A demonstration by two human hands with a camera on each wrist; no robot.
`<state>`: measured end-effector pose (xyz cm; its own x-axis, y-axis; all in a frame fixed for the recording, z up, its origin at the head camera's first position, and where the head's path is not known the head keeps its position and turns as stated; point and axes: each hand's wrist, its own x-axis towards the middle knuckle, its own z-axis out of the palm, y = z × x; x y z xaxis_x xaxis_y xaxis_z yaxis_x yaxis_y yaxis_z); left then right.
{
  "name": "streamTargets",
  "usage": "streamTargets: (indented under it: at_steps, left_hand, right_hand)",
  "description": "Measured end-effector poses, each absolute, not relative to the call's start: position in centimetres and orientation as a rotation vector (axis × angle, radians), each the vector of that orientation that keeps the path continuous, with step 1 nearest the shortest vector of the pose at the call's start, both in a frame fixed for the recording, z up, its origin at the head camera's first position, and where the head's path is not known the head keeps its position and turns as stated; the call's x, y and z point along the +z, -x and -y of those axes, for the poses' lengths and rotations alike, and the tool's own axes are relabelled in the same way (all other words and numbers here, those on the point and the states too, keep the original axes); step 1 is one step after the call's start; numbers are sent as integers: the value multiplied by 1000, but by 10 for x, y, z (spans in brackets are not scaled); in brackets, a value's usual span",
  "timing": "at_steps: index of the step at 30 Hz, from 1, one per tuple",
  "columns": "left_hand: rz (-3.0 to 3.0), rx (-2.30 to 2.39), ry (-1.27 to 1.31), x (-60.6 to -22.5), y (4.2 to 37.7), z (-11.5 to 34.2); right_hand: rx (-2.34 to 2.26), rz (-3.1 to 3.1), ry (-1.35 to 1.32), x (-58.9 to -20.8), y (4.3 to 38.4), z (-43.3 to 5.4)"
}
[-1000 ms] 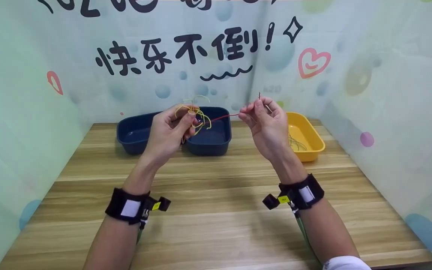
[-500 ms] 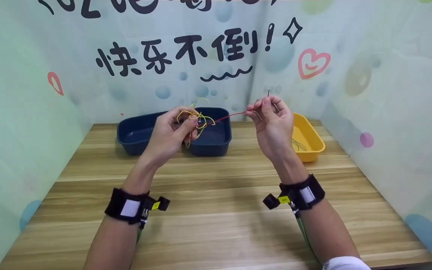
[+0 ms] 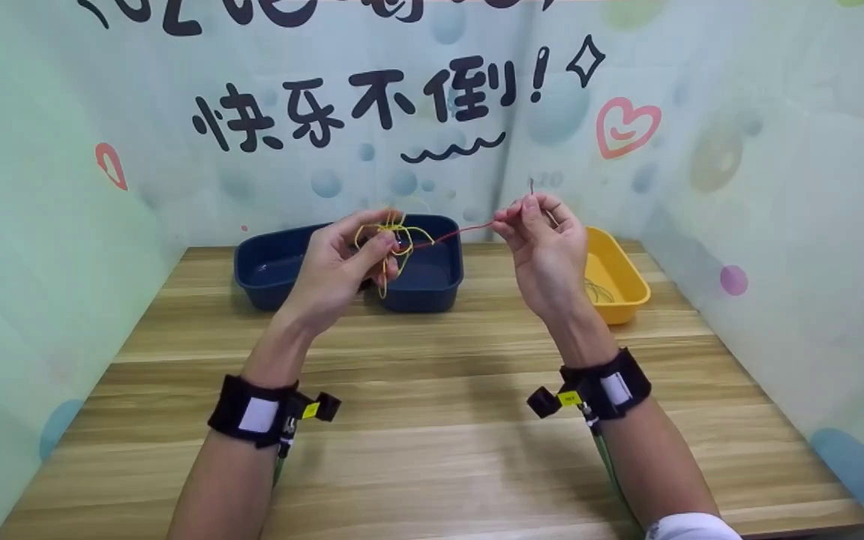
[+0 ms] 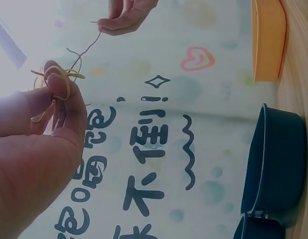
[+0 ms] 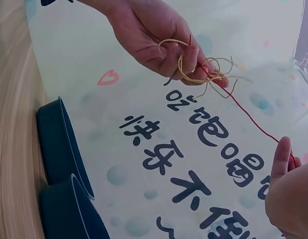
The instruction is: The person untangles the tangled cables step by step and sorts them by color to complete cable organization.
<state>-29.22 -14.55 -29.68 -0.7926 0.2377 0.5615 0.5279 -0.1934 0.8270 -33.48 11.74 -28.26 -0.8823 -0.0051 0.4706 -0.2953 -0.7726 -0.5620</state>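
Observation:
Raised above the table, my left hand [image 3: 334,259] pinches a loose tangle of thin yellow string [image 5: 181,69] between thumb and fingers. Loops and free ends of it stick out around the fingertips. A red string [image 5: 248,113] runs out of that tangle, its short other end poking up behind the left fingers in the right wrist view. To the right, my right hand [image 3: 550,251] pinches the red string near its far end, and a short tip stands above the thumb. Between the hands the red string is nearly straight. The left fingers hide where the strings cross.
Two dark blue bins [image 3: 421,296] stand side by side at the back of the wooden table [image 3: 417,420]. A yellow bin [image 3: 631,307] behind my right hand holds some thin yellowish strings [image 3: 598,291]. A printed cloth backdrop [image 3: 289,180] rises behind and at both sides.
Over the last second my right hand has moved a little right, with a longer stretch of red string now between the hands. The left hand has shifted slightly right, and the yellow loops have turned.

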Motion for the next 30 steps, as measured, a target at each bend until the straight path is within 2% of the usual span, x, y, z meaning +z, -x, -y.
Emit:
streamTargets:
  at_steps: [6, 12, 15, 19, 22, 30]
  left_hand:
    - [1908, -2067, 863, -299, 293, 145]
    - [1896, -2084, 805, -300, 295, 144]
    - [1889, -2104, 797, -299, 295, 144]
    - [1877, -2172, 853, -299, 294, 141]
    - [1832, -2295, 938, -300, 293, 137]
    - [1770, -2499, 1143, -296, 287, 136]
  right_hand:
    - [2499, 1341, -642, -288, 341, -122]
    - [1855, 1710, -574, -282, 329, -120]
    - [1346, 1685, -716, -279, 323, -113]
    - [871, 1661, -1102, -289, 326, -106]
    - [765, 1781, -1283, -297, 325, -102]
    - [777, 1791, -1295, -298, 324, -105]
